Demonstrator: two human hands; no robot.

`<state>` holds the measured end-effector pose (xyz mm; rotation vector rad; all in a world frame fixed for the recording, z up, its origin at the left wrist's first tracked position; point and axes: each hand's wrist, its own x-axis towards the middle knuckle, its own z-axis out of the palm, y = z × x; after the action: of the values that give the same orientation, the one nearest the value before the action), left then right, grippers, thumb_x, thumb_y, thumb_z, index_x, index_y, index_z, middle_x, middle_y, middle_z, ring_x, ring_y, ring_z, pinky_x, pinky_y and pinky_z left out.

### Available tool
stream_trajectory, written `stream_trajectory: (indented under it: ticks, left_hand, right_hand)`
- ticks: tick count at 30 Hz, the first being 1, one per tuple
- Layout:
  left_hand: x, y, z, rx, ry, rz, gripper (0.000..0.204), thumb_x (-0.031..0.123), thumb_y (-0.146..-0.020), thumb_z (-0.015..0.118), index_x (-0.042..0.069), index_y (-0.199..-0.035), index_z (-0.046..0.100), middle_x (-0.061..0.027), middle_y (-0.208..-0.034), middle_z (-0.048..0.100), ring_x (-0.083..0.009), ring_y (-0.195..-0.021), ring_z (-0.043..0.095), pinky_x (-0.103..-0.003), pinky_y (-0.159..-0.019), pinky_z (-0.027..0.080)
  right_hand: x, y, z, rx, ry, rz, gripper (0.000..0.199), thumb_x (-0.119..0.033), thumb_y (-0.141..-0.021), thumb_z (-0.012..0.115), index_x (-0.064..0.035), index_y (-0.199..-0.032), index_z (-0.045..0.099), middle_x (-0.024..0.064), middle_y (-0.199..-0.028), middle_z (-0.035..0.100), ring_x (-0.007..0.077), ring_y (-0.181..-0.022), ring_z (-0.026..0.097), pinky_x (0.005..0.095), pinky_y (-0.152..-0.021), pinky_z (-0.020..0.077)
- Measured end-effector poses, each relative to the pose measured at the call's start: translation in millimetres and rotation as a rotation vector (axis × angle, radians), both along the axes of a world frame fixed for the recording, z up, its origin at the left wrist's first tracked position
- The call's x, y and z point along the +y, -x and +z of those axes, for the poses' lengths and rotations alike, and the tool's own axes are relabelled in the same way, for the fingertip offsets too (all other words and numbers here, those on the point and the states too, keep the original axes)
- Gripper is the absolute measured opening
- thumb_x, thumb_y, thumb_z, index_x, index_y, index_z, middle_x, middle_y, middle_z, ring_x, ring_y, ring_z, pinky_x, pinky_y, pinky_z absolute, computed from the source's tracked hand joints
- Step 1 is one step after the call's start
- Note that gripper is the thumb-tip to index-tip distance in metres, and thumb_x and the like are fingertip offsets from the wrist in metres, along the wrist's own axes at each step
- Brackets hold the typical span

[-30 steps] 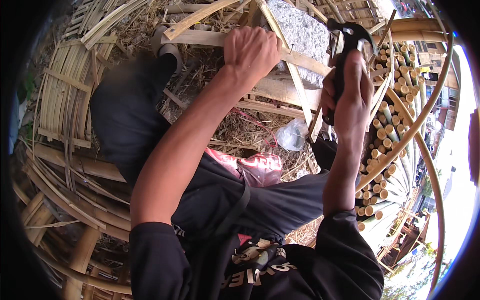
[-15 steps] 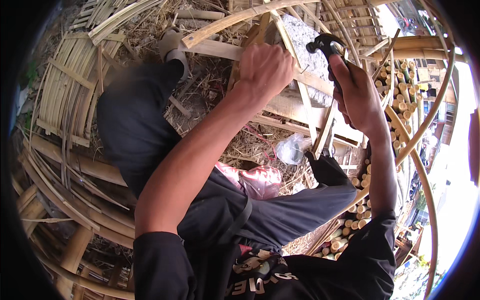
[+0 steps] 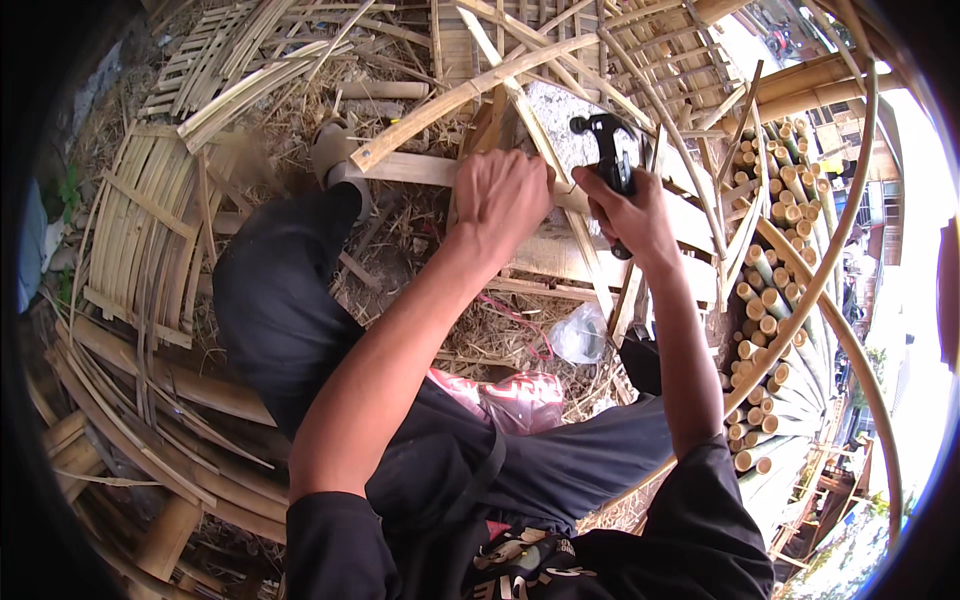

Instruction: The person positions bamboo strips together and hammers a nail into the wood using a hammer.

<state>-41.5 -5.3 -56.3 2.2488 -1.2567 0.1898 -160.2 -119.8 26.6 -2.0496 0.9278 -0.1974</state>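
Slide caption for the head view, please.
Right hand grips a black hammer; left hand clasps a wooden strip near a speckled block.

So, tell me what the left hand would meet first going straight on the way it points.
Probably the thin bamboo strip slanting just past the left hand, with the speckled pale block beyond it, though one view leaves depth unclear.

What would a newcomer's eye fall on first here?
The black hammer in the right hand, upper right of centre, stands out first. To its left, the left hand is closed over a pale wooden strip. At the right, a big stack of cut bamboo poles shows its round ends.
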Motion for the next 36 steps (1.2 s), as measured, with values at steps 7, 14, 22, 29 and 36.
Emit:
stream_trajectory:
  ticks: [7, 14, 22, 29, 36]
  left_hand:
    - [2.3, -1.4, -7.0, -0.115, 0.142, -0.003, 0.034, 0.009, -0.085, 0.056, 0.018, -0.052, 0.058, -0.0002, -0.042, 0.048, -0.0111, -0.037, 0.044, -0.032, -0.036, 0.03]
    - [2.8, -2.6, -2.1, -0.11, 0.104, 0.025, 0.036, 0.013, -0.086, 0.059, 0.016, -0.05, 0.059, -0.0035, -0.042, 0.052, -0.013, -0.037, 0.047, -0.032, -0.037, 0.033]
    - [2.2, 5.9, 14.6, -0.064, 0.037, 0.031, 0.042, 0.025, -0.096, 0.058, 0.007, -0.06, 0.069, -0.0161, -0.055, 0.064, -0.0307, -0.048, 0.063, -0.043, -0.051, 0.047]
    - [0.3, 2.3, 5.6, -0.179, 0.096, 0.03, 0.047, 0.022, -0.096, 0.056, 0.018, -0.049, 0.056, 0.0022, -0.042, 0.048, -0.0092, -0.035, 0.04, -0.031, -0.037, 0.03]
    - [-0.1, -3.2, -2.8, -0.154, 0.085, 0.039, 0.048, 0.024, -0.096, 0.055, 0.016, -0.049, 0.056, -0.0032, -0.044, 0.05, -0.0144, -0.037, 0.046, -0.033, -0.037, 0.035]
  right_hand:
    - [10.6, 5.9, -6.4, -0.107, -0.127, -0.033, 0.034, -0.031, -0.091, 0.075, 0.002, -0.084, 0.076, 0.0036, -0.057, 0.062, 0.0064, -0.045, 0.051, 0.0256, -0.042, 0.0367]
    - [9.2, 13.9, -10.5, -0.097, -0.068, -0.031, 0.032, -0.032, -0.089, 0.074, 0.0001, -0.09, 0.077, 0.0039, -0.071, 0.073, 0.007, -0.056, 0.06, 0.0262, -0.052, 0.0454]
    - [-0.2, 20.2, -12.0, -0.132, -0.057, -0.044, 0.036, -0.036, -0.086, 0.077, -0.0004, -0.087, 0.078, 0.0059, -0.067, 0.072, 0.0092, -0.056, 0.062, 0.0277, -0.052, 0.0457]
    - [12.5, 42.4, 9.5, -0.29, -0.11, -0.105, 0.061, -0.056, -0.098, 0.06, 0.0031, -0.084, 0.07, -0.0024, -0.052, 0.051, 0.0056, -0.042, 0.045, 0.0268, -0.039, 0.0333]
    - [29.9, 47.1, 32.6, -0.125, -0.271, -0.139, 0.059, -0.061, -0.102, 0.044, -0.0091, -0.076, 0.05, -0.004, -0.055, 0.043, 0.0059, -0.041, 0.036, 0.025, -0.037, 0.029]
